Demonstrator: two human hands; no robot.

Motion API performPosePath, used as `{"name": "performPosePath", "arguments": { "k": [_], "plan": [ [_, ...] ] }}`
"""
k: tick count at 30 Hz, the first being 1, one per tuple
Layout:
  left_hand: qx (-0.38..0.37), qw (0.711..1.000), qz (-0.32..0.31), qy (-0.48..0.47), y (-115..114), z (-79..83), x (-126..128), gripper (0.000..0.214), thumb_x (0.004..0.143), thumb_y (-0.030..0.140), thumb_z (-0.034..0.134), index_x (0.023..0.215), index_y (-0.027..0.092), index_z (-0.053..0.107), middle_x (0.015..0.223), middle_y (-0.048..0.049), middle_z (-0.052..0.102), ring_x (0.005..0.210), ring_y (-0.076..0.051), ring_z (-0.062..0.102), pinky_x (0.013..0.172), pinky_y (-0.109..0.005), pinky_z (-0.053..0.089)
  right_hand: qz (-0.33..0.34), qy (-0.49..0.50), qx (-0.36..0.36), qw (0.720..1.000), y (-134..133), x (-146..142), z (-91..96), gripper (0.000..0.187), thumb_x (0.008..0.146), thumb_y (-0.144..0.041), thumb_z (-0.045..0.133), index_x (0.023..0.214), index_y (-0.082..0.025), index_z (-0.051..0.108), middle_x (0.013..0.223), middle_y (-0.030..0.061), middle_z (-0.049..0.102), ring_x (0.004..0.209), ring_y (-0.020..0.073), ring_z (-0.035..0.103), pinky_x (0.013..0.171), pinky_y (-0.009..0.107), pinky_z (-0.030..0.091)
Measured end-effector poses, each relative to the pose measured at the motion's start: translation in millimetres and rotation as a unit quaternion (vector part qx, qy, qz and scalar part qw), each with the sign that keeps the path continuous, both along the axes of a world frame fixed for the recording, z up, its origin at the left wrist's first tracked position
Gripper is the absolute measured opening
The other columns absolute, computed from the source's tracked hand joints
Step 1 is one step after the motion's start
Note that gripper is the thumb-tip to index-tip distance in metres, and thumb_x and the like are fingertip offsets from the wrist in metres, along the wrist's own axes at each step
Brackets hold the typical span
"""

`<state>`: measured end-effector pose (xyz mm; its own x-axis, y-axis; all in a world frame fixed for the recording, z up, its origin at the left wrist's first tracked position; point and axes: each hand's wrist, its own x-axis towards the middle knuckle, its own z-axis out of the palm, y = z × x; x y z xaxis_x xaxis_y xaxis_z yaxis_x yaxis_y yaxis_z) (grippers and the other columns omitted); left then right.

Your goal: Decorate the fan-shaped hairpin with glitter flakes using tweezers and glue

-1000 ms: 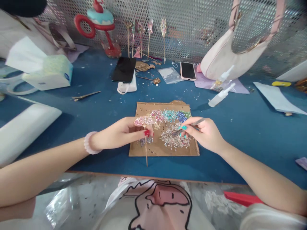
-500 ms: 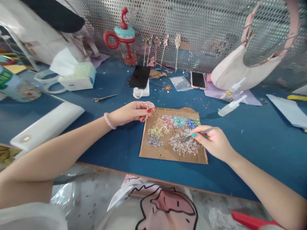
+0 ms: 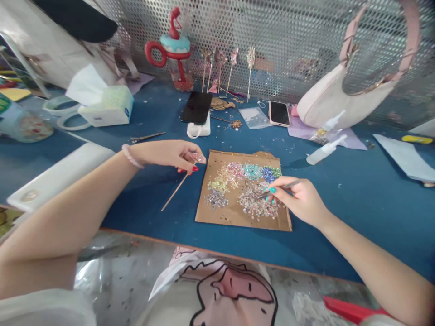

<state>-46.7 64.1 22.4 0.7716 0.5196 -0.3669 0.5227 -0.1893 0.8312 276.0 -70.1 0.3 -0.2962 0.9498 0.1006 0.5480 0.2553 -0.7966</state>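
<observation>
My left hand (image 3: pixel 181 156) is closed on a wooden stick (image 3: pixel 175 192) with a pink, glittery piece (image 3: pixel 198 157) at its top end; the stick slants down toward the table's front. Part of the piece is hidden by my fingers. To its right lies a cardboard sheet (image 3: pixel 234 219) with small rhinestones heaped by colour. My right hand (image 3: pixel 295 194) grips tweezers (image 3: pixel 287 185), their tips down at a pile of clear and pale pink rhinestones (image 3: pixel 253 203). Whether the tips hold a stone I cannot tell. Yellow, pink, turquoise (image 3: pixel 252 171), blue and silver heaps lie around.
Behind the sheet lie a black phone (image 3: pixel 196 107), a clear plastic bag (image 3: pixel 254 117) and another phone (image 3: pixel 279 113). Several decorated sticks (image 3: pixel 234 63) stand by the mesh wall. A glue bottle (image 3: pixel 324 151) and a handbag (image 3: pixel 326 97) are at right, a tissue pack (image 3: pixel 112 106) at left.
My left hand has drawn left, away from the cardboard's corner, and turned so the stick now slants down to the left. My right hand stays with the tweezers at the pale pile.
</observation>
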Motion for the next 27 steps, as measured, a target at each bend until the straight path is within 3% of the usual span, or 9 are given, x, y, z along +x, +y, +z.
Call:
{"name": "performPosePath", "arguments": {
  "k": [8,15,19,23,27],
  "plan": [
    [0.04,0.989,-0.054,0.132,-4,6.1,-3,0.035,0.073,0.023,0.059,0.105,0.019,0.045,0.071,0.0009,0.065,0.05,-0.012,0.055,0.048,-0.018,0.042,0.0,-0.008,0.008,1.0,1,-2,1.0,0.023,0.086,-0.035,0.051,0.08,-0.017,0.064,0.067,0.0032,0.066,0.052,0.0098,0.058,0.048,0.021,0.045],
    [0.107,0.975,-0.057,0.187,-2,4.2,-6,0.048,0.076,0.038,0.06,0.115,0.018,0.041,0.071,-0.0012,0.066,0.05,-0.015,0.056,0.043,-0.019,0.036,0.0,-0.004,0.014,1.0,2,-3,0.5,0.025,0.086,-0.037,0.051,0.078,-0.016,0.064,0.068,0.0036,0.065,0.051,0.0091,0.057,0.046,0.021,0.042],
    [0.156,0.968,-0.049,0.189,-8,10.4,-9,0.052,0.078,0.042,0.061,0.119,0.017,0.042,0.06,0.0036,0.06,0.048,-0.012,0.052,0.044,-0.018,0.032,0.0,-0.001,0.016,1.0,2,-4,2.2,0.026,0.086,-0.035,0.05,0.077,-0.016,0.064,0.068,0.0036,0.065,0.05,0.0085,0.056,0.044,0.021,0.04],
    [0.22,0.96,-0.031,0.173,-17,25.2,-12,0.047,0.087,0.047,0.05,0.121,0.015,0.045,0.048,0.0086,0.049,0.042,-0.008,0.042,0.044,-0.016,0.027,0.001,0.006,0.022,1.0,2,-5,3.8,0.026,0.086,-0.034,0.049,0.074,-0.016,0.063,0.066,0.0026,0.064,0.048,0.0074,0.054,0.044,0.02,0.04],
    [0.276,0.952,-0.036,0.128,-27,31.5,1,0.031,0.09,0.038,0.046,0.106,0.013,0.054,0.059,0.0046,0.057,0.047,-0.008,0.044,0.047,-0.016,0.03,0.009,0.014,0.028,0.999,2,-6,4.7,0.022,0.085,-0.031,0.051,0.076,-0.016,0.064,0.064,0.0014,0.064,0.047,0.0066,0.053,0.044,0.019,0.04]
  ]
}}
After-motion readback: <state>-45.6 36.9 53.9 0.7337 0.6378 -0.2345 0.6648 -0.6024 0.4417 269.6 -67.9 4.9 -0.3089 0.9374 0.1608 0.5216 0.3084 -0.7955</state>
